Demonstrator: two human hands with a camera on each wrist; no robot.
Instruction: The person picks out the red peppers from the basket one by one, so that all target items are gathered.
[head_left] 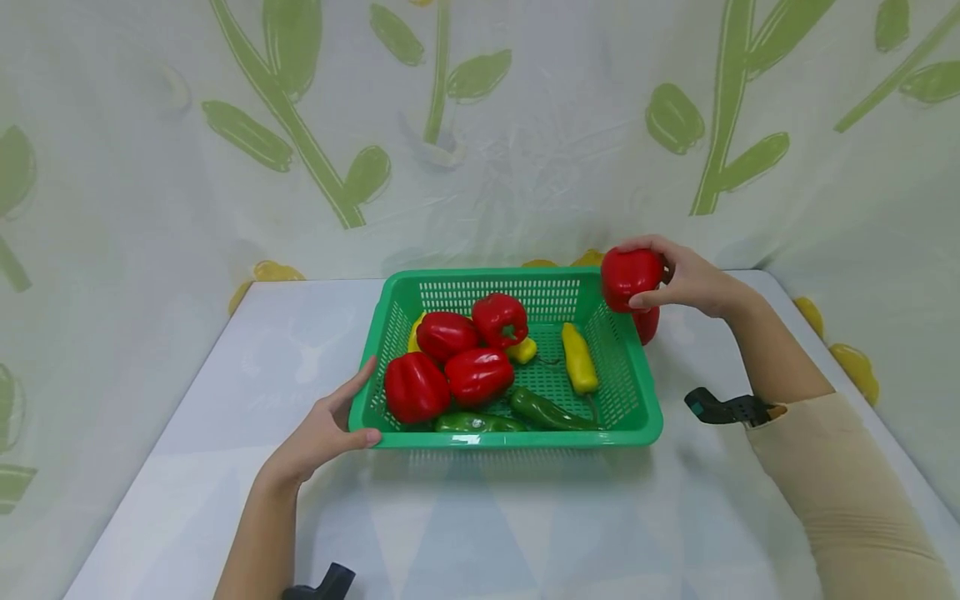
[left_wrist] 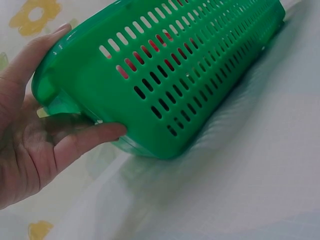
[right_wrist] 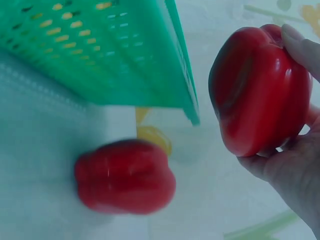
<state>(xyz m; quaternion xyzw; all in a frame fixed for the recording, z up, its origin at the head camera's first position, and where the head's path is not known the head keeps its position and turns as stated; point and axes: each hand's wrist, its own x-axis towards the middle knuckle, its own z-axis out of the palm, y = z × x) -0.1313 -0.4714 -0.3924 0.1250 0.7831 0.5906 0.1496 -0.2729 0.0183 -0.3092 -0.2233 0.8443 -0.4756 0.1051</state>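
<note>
Red bell peppers [head_left: 416, 388] and green chili peppers [head_left: 551, 412] shone with smooth, glossy surfaces; the green basket [head_left: 510, 440] was smooth plastic, the beige sleeve [head_left: 847, 483] matt cloth, the tabletop [head_left: 285, 350] faintly shiny.

Red pepper [head_left: 648, 327], right of basket [head_left: 510, 439]: head view, partly hidden behind held pepper [head_left: 630, 279]. Yellow pepper [head_left: 414, 336], basket's left end: mostly covered by red peppers [head_left: 446, 335]. Left-wrist device [head_left: 324, 583]: cut by head view's bottom edge. Right hand [right_wrist: 299, 170]: cropped, right-wrist view, right edge. Basket: cropped above, left-wrist view.
</note>
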